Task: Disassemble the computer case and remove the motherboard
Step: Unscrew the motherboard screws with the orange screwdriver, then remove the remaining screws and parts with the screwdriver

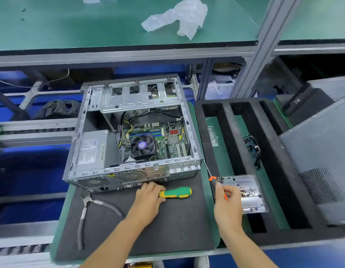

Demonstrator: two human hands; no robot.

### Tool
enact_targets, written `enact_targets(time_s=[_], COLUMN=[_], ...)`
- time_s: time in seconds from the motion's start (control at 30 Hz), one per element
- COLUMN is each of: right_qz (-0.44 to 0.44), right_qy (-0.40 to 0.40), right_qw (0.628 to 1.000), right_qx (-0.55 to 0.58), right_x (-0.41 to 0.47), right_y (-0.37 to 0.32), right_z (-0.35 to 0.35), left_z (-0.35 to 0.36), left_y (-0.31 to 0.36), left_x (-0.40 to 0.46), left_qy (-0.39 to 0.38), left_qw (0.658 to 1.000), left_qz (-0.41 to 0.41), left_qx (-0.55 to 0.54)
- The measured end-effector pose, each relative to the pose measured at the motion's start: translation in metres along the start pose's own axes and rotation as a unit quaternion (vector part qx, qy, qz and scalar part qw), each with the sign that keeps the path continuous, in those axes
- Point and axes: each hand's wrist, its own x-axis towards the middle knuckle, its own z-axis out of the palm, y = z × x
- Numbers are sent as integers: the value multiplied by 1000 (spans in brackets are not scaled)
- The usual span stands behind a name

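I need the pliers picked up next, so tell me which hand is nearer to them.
Left. The left hand rests on the mat just right of the pliers, holding the green screwdriver. The right hand is farther right, beyond the mat's edge, holding an orange tool.

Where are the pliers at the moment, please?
In the head view, the pliers lie on the dark mat, in front of the computer case and to the left of the left hand.
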Motion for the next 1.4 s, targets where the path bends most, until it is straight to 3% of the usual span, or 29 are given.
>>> enact_targets(time_s=[0.1,0.17,0.27,0.33,0.6,0.67,0.73,0.77,0.87,0.93,1.0,1.1,1.23,1.4], right_qz=[-98,-186,-220,-230,-238,-241,-244,-265,-332,-325,-321,-320,-405,-460], right_qy=[-7,-1,5,6,15,27,12,-1,-102,-199,-238,-254,-225,-187], right_qw=[976,924,856,835,844,883,937,944,932,921,913,910,883,853], right_qx=[-195,-335,-468,-500,-481,-402,-250,-196,-106,-77,-82,-62,-80,-160], right_x=[2,5,5,6,5,-2,-17,-27,-53,-62,-63,-52,-22,23], right_y=[13,24,30,33,28,18,0,-13,-57,-92,-127,-174,-221,-250], right_z=[8,10,12,14,8,5,0,-2,-8,-9,-4,8,35,70], left_z=[-5,-12,-24,-31,-50,-55,-62,-66,-82,-96,-112,-140,-174,-181], left_y=[-4,-6,-10,-15,-14,-8,1,6,26,42,54,63,49,14], left_x=[-3,-8,-13,-16,-25,-28,-32,-33,-32,-29,-23,-4,43,106], left_qy=[-4,-9,-20,-26,-34,-29,-24,-15,49,103,154,206,247,167], left_qw=[1000,999,996,994,988,985,980,977,966,957,945,931,931,968], left_qz=[24,22,24,37,66,88,113,125,154,180,214,211,161,115], left_qx=[2,-34,-78,-99,-134,-145,-163,-173,-200,-203,-193,-214,-216,-149])
